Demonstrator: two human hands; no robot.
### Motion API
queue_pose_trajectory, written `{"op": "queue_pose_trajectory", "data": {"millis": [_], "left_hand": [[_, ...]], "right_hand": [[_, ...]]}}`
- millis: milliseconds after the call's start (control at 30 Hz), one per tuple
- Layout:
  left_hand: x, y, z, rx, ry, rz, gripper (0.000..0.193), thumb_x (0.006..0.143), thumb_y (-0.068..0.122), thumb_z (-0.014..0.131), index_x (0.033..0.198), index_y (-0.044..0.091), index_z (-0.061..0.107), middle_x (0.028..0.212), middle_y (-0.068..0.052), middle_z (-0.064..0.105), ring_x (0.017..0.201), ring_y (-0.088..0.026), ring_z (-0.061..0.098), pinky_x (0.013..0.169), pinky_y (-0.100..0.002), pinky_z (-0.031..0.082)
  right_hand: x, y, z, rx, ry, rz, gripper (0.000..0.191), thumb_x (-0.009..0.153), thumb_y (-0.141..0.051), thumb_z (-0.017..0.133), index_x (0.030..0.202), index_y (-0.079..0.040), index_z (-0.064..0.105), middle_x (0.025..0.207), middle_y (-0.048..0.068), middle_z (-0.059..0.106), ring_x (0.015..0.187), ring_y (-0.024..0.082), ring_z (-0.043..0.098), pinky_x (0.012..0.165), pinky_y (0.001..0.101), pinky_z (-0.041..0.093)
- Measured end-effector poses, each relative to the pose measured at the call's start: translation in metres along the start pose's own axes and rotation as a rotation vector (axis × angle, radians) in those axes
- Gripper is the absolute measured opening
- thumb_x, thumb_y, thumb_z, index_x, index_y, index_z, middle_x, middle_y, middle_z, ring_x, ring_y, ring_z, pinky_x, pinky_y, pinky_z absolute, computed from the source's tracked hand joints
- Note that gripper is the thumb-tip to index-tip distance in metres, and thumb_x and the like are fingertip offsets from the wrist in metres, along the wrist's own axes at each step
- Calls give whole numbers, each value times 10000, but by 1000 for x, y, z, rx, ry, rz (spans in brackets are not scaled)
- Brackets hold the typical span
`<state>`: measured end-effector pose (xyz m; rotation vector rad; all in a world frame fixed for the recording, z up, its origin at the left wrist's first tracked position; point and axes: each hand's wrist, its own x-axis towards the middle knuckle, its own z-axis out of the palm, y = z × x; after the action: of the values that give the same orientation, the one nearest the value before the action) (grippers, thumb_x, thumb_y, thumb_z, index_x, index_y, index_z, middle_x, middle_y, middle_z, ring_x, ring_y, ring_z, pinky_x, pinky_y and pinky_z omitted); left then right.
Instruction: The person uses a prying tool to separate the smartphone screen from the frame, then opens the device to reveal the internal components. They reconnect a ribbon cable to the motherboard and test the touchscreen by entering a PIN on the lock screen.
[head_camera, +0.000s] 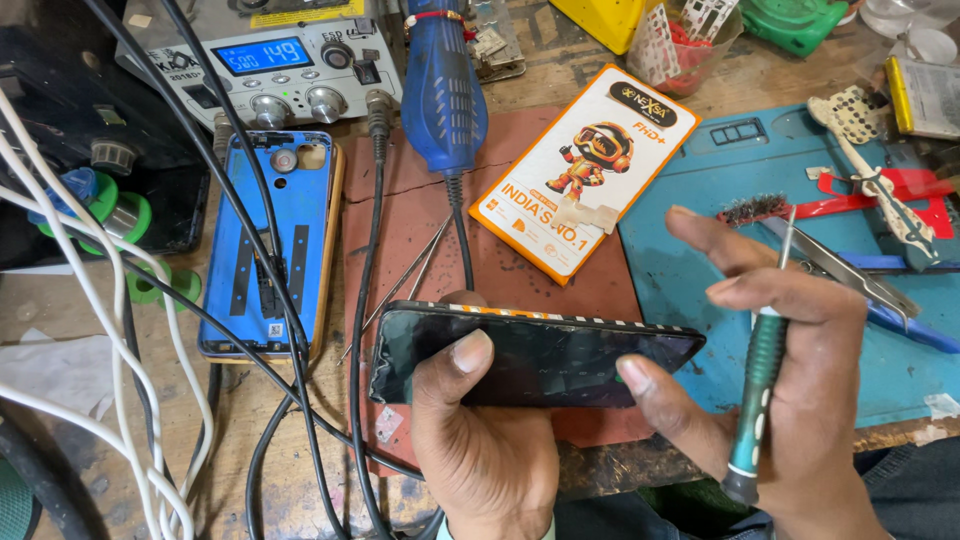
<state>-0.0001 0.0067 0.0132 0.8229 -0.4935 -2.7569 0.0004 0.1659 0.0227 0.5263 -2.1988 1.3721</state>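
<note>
Head view looks down on my left hand (480, 440) pinching a dark phone screen panel (535, 355) at its lower edge, thumb on the glass, held level just above the desk (240, 420). It looks thin, stiff, light and likely brittle; that glossy face may be slippery, so I'd say the edges are the place to hold it. My right hand (800, 400) grips a green-handled screwdriver (762, 385), tip upward, while its thumb touches the panel's right end. Just left of it lies a blue phone frame (268, 245) under black cables (290, 330).
</note>
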Motion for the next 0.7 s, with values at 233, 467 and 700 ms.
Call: {"op": "queue_pose_trajectory", "data": {"millis": [233, 467, 700], "left_hand": [[0, 0, -1, -3, -31, 13, 377, 682, 72, 729, 1054, 33, 689, 942, -76, 715, 916, -244, 689, 900, -449, 567], [0, 0, -1, 1, -31, -4, 403, 678, 91, 730, 1073, 24, 686, 949, -85, 719, 913, -257, 693, 891, -462, 573], [-2, 2, -2, 18, -54, -63, 409, 693, 127, 734, 1080, 3, 685, 912, -119, 711, 869, -294, 688, 827, -489, 579]], "right_hand": [[0, 2, 1, 3, -1, -36, 691, 813, -172, 857, 1280, -114, 351, 1479, 277, 544, 1425, 287, 539, 1260, 454, 379], [8, -4, 4, -81, -61, -103, 773, 728, -244, 904, 1266, -131, 362, 1486, 262, 547, 1421, 349, 553, 1276, 523, 345], [14, -12, 10, -133, -114, -177, 780, 715, -268, 915, 1250, -125, 366, 1445, 256, 554, 1379, 359, 568, 1250, 550, 341]]}}
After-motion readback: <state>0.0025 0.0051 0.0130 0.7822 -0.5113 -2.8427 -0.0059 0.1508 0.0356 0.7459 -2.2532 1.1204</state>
